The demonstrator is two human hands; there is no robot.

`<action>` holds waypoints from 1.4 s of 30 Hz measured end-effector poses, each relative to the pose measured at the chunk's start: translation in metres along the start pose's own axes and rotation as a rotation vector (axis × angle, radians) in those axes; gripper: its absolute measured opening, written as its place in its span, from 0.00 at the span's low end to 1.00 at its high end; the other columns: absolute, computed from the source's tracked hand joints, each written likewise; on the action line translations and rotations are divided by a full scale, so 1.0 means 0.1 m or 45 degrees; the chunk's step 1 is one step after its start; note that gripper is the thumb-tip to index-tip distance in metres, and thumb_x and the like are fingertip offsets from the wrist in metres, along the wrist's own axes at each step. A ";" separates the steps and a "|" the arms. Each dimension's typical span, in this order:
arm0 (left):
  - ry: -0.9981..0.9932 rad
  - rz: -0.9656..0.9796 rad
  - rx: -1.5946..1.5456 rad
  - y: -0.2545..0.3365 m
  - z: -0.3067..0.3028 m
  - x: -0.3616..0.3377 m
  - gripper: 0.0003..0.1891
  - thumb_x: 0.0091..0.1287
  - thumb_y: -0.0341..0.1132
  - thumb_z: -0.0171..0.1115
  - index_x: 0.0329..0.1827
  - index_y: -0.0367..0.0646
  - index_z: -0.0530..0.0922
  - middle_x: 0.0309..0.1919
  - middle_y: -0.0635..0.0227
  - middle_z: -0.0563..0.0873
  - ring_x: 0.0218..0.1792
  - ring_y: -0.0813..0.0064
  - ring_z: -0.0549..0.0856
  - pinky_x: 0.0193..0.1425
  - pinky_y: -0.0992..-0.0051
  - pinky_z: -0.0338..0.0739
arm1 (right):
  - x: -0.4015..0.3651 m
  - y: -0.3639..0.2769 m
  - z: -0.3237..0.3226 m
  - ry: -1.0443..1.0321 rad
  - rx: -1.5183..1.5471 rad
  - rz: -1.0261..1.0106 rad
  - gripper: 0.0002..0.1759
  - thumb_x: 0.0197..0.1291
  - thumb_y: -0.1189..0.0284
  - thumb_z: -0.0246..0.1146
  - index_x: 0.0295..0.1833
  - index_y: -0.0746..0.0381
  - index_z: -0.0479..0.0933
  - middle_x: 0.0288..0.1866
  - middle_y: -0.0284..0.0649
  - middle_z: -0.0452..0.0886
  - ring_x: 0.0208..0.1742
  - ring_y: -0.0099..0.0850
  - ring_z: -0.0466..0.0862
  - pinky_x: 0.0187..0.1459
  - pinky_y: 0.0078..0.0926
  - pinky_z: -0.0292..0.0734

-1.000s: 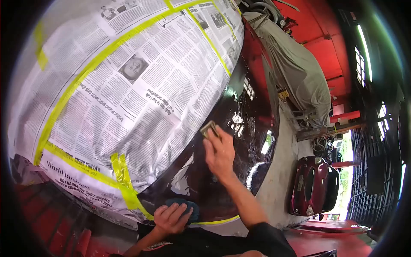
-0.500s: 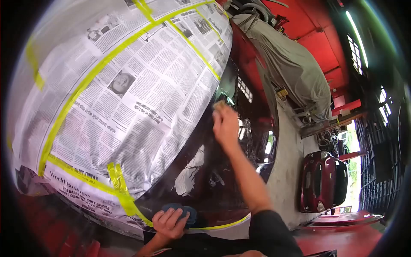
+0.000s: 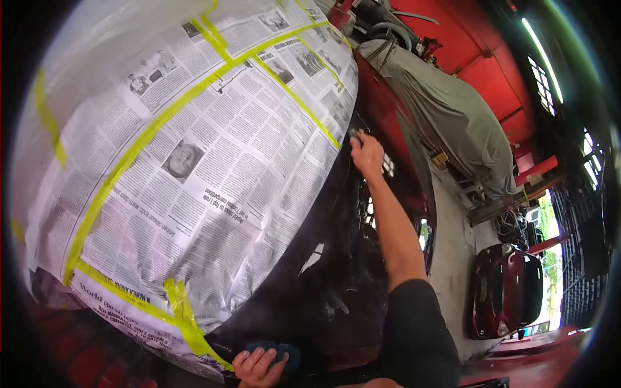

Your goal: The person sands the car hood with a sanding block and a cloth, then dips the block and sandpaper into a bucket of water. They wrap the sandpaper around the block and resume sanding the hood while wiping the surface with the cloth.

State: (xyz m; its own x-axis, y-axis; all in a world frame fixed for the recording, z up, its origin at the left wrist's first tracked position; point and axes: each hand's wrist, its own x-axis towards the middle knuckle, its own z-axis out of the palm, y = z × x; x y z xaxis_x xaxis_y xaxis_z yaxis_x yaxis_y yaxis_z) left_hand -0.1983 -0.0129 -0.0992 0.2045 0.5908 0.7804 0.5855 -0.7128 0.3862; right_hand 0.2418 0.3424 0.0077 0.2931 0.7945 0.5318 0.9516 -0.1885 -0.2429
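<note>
My right hand (image 3: pixel 367 154) is stretched out over a dark, glossy car panel (image 3: pixel 336 258), its fingers closed on a small block mostly hidden by them. It is close to the edge of the newspaper covering (image 3: pixel 252 155). At the bottom of the view, my left hand (image 3: pixel 261 367) grips a dark blue cloth or sponge (image 3: pixel 284 357) against the panel's lower end. Yellow tape (image 3: pixel 152 129) runs across the newspaper and along its edges. Pale wet or shiny patches show on the dark panel.
A covered car (image 3: pixel 453 116) stands beyond the panel at the upper right. Farther right are a dark red car (image 3: pixel 506 291) on the concrete floor (image 3: pixel 449 258) and metal bars by a bright opening. A red panel (image 3: pixel 530 355) lies at the lower right.
My right hand has moved up and away along the panel with the small block. The pale patch on the panel looks smaller. My left hand sits slightly lower in view, still on the blue item.
</note>
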 end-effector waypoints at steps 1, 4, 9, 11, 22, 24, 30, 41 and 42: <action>-0.059 0.019 0.031 0.00 -0.05 0.02 0.02 0.58 0.42 0.73 0.31 0.64 0.87 0.51 0.75 0.85 0.58 0.69 0.79 0.61 0.59 0.71 | 0.16 0.02 0.06 0.006 -0.060 0.043 0.15 0.60 0.65 0.65 0.50 0.60 0.86 0.49 0.55 0.86 0.51 0.55 0.84 0.55 0.50 0.78; -0.284 -0.023 0.094 0.06 -0.24 0.13 0.02 0.58 0.40 0.74 0.31 0.63 0.87 0.52 0.74 0.84 0.58 0.67 0.79 0.62 0.57 0.71 | -0.10 0.10 -0.02 -0.090 -0.083 0.078 0.16 0.61 0.63 0.66 0.49 0.62 0.85 0.46 0.56 0.86 0.50 0.56 0.84 0.52 0.51 0.78; -0.253 0.056 0.087 -0.01 -0.20 0.07 0.05 0.56 0.39 0.75 0.32 0.63 0.87 0.52 0.72 0.83 0.57 0.66 0.79 0.62 0.57 0.72 | -0.42 0.02 -0.13 0.100 0.050 -0.158 0.15 0.61 0.63 0.66 0.47 0.63 0.85 0.44 0.55 0.86 0.48 0.55 0.85 0.50 0.50 0.78; -0.172 0.073 0.118 -0.05 -0.13 0.00 0.05 0.55 0.38 0.76 0.33 0.62 0.87 0.52 0.71 0.83 0.56 0.65 0.79 0.62 0.57 0.72 | 0.09 0.12 -0.07 -0.164 -0.058 0.066 0.17 0.61 0.64 0.66 0.53 0.59 0.85 0.49 0.54 0.86 0.49 0.55 0.85 0.53 0.51 0.79; -0.151 0.002 0.209 0.27 -0.26 0.49 0.06 0.68 0.34 0.71 0.39 0.44 0.82 0.42 0.55 0.87 0.45 0.57 0.87 0.51 0.50 0.84 | 0.21 0.43 0.21 0.068 0.010 -0.158 0.17 0.60 0.62 0.67 0.48 0.63 0.86 0.46 0.56 0.86 0.49 0.56 0.85 0.54 0.50 0.79; -0.173 0.032 0.228 0.23 -0.25 0.43 0.05 0.69 0.34 0.70 0.39 0.45 0.82 0.42 0.54 0.87 0.45 0.57 0.87 0.50 0.50 0.84 | 0.57 0.42 0.28 -0.032 0.031 -0.028 0.16 0.60 0.62 0.67 0.47 0.61 0.87 0.44 0.56 0.86 0.45 0.57 0.85 0.52 0.51 0.80; -0.279 -0.179 0.169 0.19 -0.28 0.08 0.21 0.63 0.59 0.65 0.41 0.51 0.86 0.56 0.60 0.80 0.59 0.54 0.78 0.65 0.45 0.69 | -0.63 -0.15 -0.33 -0.091 0.139 -0.296 0.17 0.61 0.65 0.65 0.50 0.65 0.81 0.50 0.56 0.82 0.50 0.56 0.80 0.53 0.51 0.76; -0.263 -0.114 0.169 0.21 -0.30 0.13 0.13 0.66 0.46 0.66 0.44 0.48 0.86 0.53 0.58 0.83 0.55 0.55 0.82 0.60 0.48 0.75 | 0.22 0.25 0.11 0.050 -0.139 -0.275 0.12 0.65 0.66 0.60 0.45 0.63 0.82 0.37 0.53 0.85 0.40 0.54 0.84 0.46 0.51 0.76; -0.384 -0.196 0.134 0.19 -0.36 0.02 0.19 0.62 0.57 0.67 0.43 0.53 0.85 0.58 0.62 0.79 0.61 0.55 0.77 0.66 0.44 0.68 | 0.29 0.26 0.13 -0.048 -0.216 -0.211 0.12 0.66 0.65 0.60 0.45 0.62 0.82 0.38 0.52 0.86 0.40 0.54 0.84 0.48 0.51 0.76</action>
State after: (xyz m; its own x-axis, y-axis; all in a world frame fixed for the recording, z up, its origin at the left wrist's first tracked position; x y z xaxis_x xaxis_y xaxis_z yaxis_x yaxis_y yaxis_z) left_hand -0.2145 -0.0389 -0.0723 0.3211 0.7845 0.5305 0.7021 -0.5731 0.4227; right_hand 0.2738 0.3682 0.0060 0.1308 0.8432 0.5215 0.9893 -0.1452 -0.0134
